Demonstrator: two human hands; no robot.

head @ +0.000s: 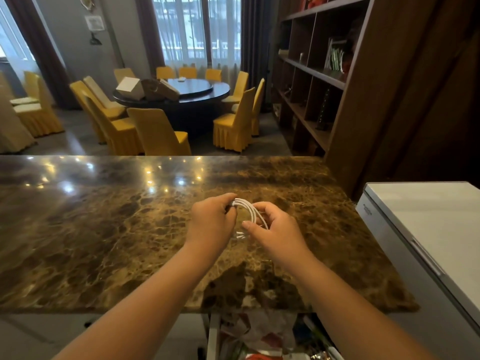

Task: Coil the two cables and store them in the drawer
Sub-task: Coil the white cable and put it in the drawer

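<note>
A white cable [250, 212] is looped into a small coil above the brown marble counter [130, 229]. My left hand [211, 219] pinches the coil's upper left side, and my right hand [276, 226] grips its right side with thumb and fingers. The cable's short ends stick out at the bottom, between the two hands. Below the counter's near edge a drawer [259, 336] stands open, filled with papers and small items. I see no second cable.
A white chest appliance [428, 229] stands right of the counter. A dark wooden shelf unit [324, 81] rises at the back right. Beyond the counter are a round dining table [194, 92] and several yellow-covered chairs.
</note>
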